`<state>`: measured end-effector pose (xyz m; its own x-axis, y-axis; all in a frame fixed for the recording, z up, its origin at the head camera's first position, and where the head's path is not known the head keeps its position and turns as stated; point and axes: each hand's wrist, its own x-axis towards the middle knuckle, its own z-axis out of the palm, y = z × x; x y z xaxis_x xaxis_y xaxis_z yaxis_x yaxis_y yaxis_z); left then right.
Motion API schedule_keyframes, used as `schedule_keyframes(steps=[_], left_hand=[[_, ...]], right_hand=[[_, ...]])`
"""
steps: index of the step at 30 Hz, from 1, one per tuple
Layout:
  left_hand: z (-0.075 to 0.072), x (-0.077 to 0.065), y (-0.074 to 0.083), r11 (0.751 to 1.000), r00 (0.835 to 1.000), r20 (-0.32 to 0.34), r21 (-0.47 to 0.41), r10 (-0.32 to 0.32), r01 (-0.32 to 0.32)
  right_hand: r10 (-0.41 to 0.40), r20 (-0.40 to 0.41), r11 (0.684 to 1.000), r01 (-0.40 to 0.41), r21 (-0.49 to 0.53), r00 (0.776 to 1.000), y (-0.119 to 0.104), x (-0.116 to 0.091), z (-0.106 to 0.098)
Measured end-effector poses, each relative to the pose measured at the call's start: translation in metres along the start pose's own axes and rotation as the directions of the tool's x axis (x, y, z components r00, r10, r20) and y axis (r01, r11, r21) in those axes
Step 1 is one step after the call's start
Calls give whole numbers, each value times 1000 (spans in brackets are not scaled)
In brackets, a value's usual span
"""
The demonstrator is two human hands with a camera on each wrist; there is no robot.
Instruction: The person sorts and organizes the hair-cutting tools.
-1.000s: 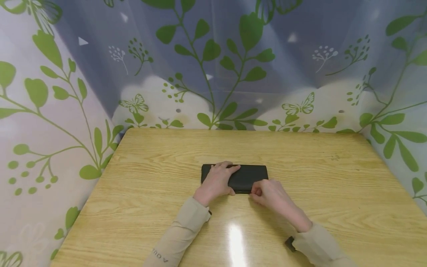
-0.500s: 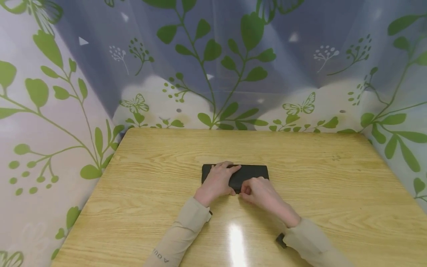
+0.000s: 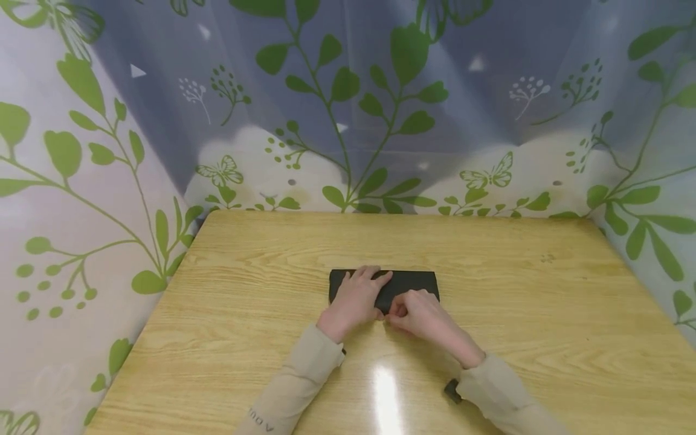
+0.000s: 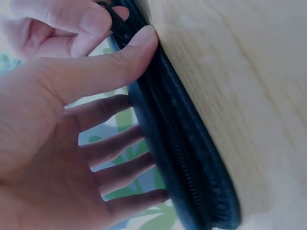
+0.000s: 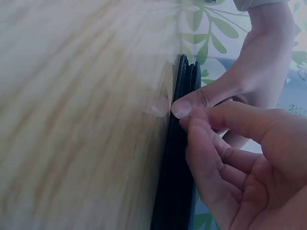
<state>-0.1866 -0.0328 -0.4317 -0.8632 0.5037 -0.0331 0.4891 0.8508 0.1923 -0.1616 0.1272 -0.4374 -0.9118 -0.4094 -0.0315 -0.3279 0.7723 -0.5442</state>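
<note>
A long black zip wallet (image 3: 409,281) lies flat on the table. My left hand (image 3: 354,302) spans it near its left part and holds it, fingers spread over the top towards the far edge. In the left wrist view, the left thumb (image 4: 129,60) presses the zipped side, beside the zip's teeth (image 4: 178,151). My right hand (image 3: 426,313) is at the front edge, close to the left thumb. Between its thumb and index finger it pinches a black zip pull (image 4: 114,20). In the right wrist view the fingers hide the pull.
The wooden table (image 3: 261,272) reaches back to a curtain (image 3: 359,109) with green leaves and butterflies. Curtain fabric also hangs along the left and right sides. A light reflection shows on the table's near part.
My right hand has slid left along the wallet's front edge, up to the left thumb, mostly in the first half second. The left hand and the wallet stay in place.
</note>
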Motion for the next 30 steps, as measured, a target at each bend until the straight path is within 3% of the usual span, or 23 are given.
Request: schedule_keyframes(steps=[6,14,23,27,30], left_hand=[[-3,-8,14,993,996,-78,106,51,-43],[0,-12,32,992,972,-211,101,99,-79],[3,-10,32,997,980,-184,52,70,-61],[0,-13,33,996,984,-167,75,55,-43],[-3,-15,33,995,987,-159,97,30,-14]], right_hand=[[58,6,996,-58,69,998,6,-1,0],[87,-47,994,-84,74,995,10,1,-3],[69,-77,995,-62,82,995,7,1,-8],[-5,-127,998,12,55,992,7,1,-13],[-99,-208,995,97,-21,973,8,2,-16]])
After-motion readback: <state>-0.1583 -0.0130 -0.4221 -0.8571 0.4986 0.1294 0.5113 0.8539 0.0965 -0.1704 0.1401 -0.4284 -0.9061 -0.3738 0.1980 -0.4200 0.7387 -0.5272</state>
